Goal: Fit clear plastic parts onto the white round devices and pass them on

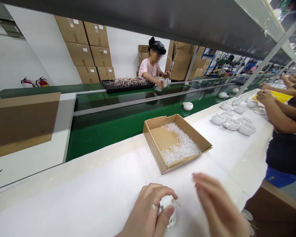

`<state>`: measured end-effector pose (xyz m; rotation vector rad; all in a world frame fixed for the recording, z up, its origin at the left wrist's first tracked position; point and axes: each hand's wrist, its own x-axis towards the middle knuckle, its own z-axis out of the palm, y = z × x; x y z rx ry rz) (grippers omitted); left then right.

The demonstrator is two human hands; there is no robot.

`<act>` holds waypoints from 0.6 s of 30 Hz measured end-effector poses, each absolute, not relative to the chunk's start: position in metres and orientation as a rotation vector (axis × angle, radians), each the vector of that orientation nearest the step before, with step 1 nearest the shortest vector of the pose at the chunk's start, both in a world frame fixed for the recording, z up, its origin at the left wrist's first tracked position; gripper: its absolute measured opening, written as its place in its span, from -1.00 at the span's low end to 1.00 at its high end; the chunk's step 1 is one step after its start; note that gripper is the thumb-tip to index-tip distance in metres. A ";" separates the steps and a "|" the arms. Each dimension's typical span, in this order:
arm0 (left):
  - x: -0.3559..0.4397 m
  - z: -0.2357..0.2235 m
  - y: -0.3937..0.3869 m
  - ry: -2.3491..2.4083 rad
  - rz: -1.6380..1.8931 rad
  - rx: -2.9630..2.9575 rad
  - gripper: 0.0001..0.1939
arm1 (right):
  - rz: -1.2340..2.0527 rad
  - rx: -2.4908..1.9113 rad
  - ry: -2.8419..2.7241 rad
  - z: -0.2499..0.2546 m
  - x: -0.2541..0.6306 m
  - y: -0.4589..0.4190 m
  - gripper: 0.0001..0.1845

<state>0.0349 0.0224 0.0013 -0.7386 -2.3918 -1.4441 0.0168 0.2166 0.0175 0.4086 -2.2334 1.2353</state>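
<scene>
My left hand (151,209) is closed around a small white plastic part (166,201), with a thin pin or wire sticking out at its right side. Openwork in the white plastic shows below my thumb; the rest is covered by my fingers. To the right, my right hand (214,205) is raised over the white tabletop, apart from the part. Motion smears its fingers, so what lies between the fingertips cannot be made out. Beyond both hands stands a cardboard tray (155,154) with many small clear plastic pieces (181,149) heaped along its right side.
White rounded housings (232,124) lie in a group on the right of the white table (88,191). A green conveyor belt (108,135) runs behind, carrying a housing (187,106). A co-worker (150,67) sits across it; another's arm (276,108) reaches in from the right. An overhead shelf (162,16) spans the top.
</scene>
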 end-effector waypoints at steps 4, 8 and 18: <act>0.026 -0.001 0.021 -2.320 -1.293 -0.890 -0.60 | 0.746 0.506 -2.671 0.064 -0.086 0.249 -0.75; 0.017 0.006 0.012 -2.339 -1.264 -0.898 -0.59 | 0.454 0.824 -3.007 0.064 -0.169 0.241 -0.85; 0.022 0.018 0.016 -2.424 -1.233 -0.784 -0.57 | 0.524 0.950 -2.913 0.082 -0.120 0.221 -0.86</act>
